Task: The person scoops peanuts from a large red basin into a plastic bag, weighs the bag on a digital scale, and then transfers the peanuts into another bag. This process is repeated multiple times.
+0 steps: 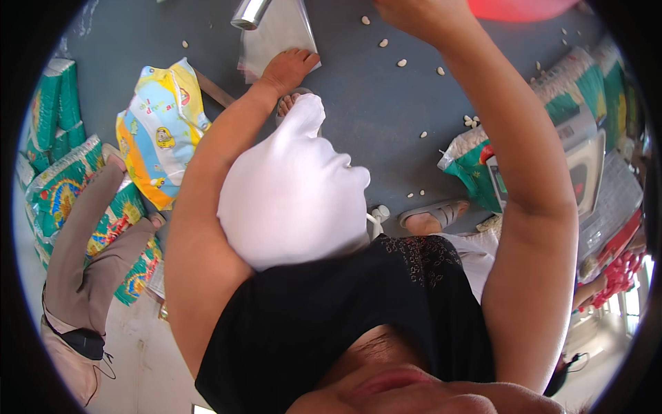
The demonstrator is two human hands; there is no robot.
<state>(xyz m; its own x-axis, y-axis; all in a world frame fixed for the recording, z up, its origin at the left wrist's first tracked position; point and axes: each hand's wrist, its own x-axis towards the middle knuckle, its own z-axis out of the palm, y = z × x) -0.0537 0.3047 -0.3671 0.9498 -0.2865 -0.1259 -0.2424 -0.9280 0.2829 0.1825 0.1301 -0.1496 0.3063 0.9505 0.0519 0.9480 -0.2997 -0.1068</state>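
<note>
The person near me wears a black top [345, 303], with small shiny dots [422, 257] making a pattern on its front. The trousers [296, 196] are white, the sandal [449, 212] is grey with straps. The left hand [286, 71] is bare.

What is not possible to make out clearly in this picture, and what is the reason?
Head view, right hand: the top edge cuts off its fingers, so any grip is unknown.
Head view, red object: mostly beyond the top edge; whole shape unknown.
Head view, metal cylinder: the top edge hides its far end.
Head view, white pieces on the floor: too small to identify.
</note>
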